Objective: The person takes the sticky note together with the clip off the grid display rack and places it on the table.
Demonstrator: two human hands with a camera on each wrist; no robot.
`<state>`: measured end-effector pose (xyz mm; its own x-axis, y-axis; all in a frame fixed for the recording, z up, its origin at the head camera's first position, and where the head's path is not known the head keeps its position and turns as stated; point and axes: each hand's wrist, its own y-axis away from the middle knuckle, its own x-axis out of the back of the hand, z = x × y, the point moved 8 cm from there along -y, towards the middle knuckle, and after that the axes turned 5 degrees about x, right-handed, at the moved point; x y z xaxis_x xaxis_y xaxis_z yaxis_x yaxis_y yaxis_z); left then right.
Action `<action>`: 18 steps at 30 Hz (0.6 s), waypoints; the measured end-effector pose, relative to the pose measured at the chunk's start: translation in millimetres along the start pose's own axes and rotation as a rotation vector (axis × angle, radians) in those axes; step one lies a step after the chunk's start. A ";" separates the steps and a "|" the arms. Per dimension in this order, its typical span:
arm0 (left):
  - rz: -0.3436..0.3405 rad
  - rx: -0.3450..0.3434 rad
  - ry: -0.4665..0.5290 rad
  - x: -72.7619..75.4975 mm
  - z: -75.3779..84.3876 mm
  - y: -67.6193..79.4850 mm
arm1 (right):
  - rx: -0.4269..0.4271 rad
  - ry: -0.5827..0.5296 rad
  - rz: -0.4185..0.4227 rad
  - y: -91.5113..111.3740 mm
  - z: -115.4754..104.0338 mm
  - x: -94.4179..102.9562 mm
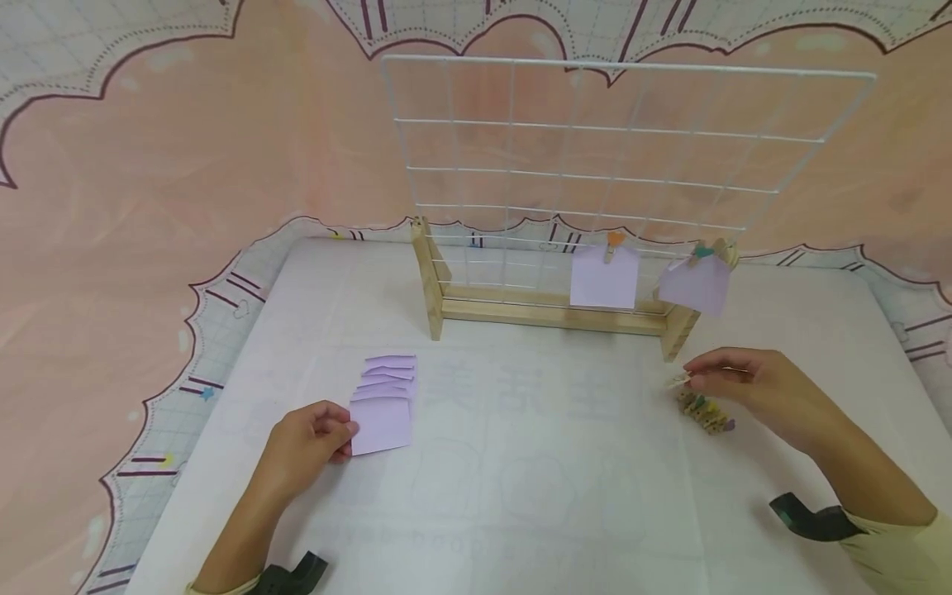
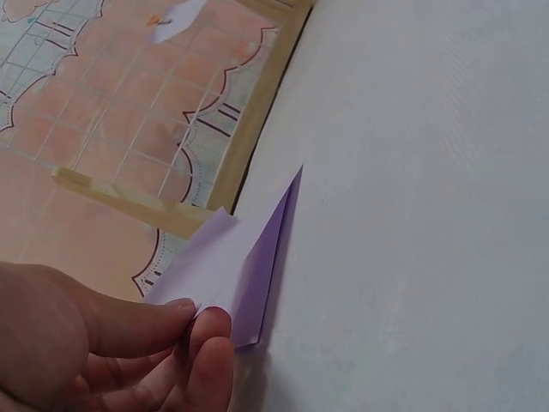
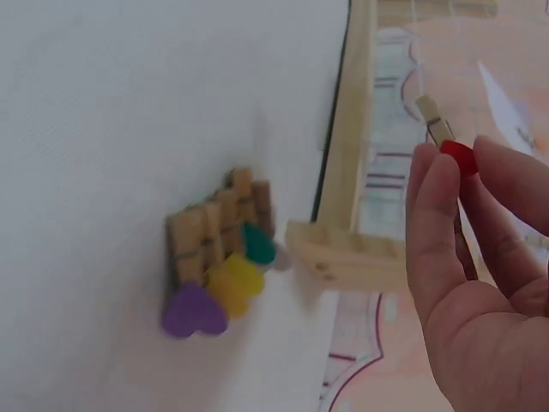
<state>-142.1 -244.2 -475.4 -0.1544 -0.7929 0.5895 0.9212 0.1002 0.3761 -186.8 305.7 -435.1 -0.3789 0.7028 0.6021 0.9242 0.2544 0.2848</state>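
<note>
My left hand (image 1: pixel 308 442) pinches the near edge of a purple paper square (image 1: pixel 381 425), the closest of several overlapping purple sheets (image 1: pixel 389 369) on the table. In the left wrist view that paper (image 2: pixel 206 266) is lifted at an angle between thumb and fingers. My right hand (image 1: pixel 759 392) pinches a small wooden clothespin (image 3: pixel 433 116) with a red ornament (image 3: pixel 460 157), above a cluster of wooden clothespins (image 1: pixel 706 413). These carry coloured hearts, among them a purple heart (image 3: pixel 195 311).
Behind both hands stands a white wire grid rack (image 1: pixel 595 174) on a wooden base (image 1: pixel 550 316). One purple sheet (image 1: pixel 604 281) hangs from it by an orange-topped clip (image 1: pixel 613 244); another sheet (image 1: pixel 695 285) hangs tilted at its right end. A white sheet (image 1: pixel 521 496) covers the table.
</note>
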 end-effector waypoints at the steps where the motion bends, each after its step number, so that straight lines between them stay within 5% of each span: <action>1: 0.002 0.004 -0.004 0.3 -0.5 -0.1 | 0.001 0.009 0.000 1.6 4.1 0.6; 10: 0.052 0.019 -0.072 6.2 -8.7 1.1 | 0.010 0.014 -0.045 14.8 34.7 5.3; 18: 0.047 0.007 -0.089 7.0 -10.7 1.0 | -0.095 0.061 -0.132 31.8 69.4 7.3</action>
<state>-138.5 -256.2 -478.6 -0.1426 -0.7306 0.6677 0.9257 0.1403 0.3513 -156.9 365.0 -473.4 -0.5014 0.6253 0.5980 0.8588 0.2757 0.4318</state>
